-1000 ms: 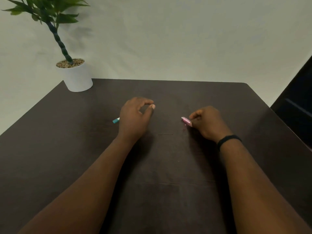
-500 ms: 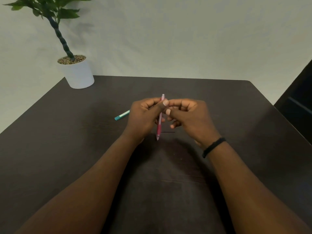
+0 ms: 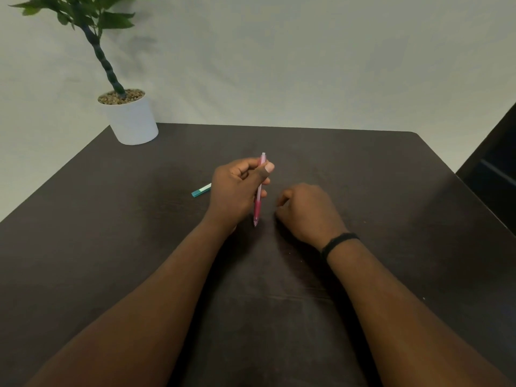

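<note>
A pink pen (image 3: 258,203) stands nearly upright, tip down, over the middle of the dark table (image 3: 391,191). My left hand (image 3: 237,191) pinches its upper part between thumb and fingers. To the right of it, my right hand (image 3: 305,212) rests low by the table with its fingers loosely curled and holds nothing; a black band sits on that wrist. A teal pen (image 3: 201,190) lies flat on the table just left of my left hand, partly hidden behind it.
A white pot with a green plant (image 3: 131,118) stands at the table's far left corner. A pale wall runs behind the table. A dark piece of furniture (image 3: 494,169) stands past the right edge.
My right hand carried the pink pen to the centre and passed it to my left hand, then let go and dropped back to the right. My left hand holds the pen alone.
</note>
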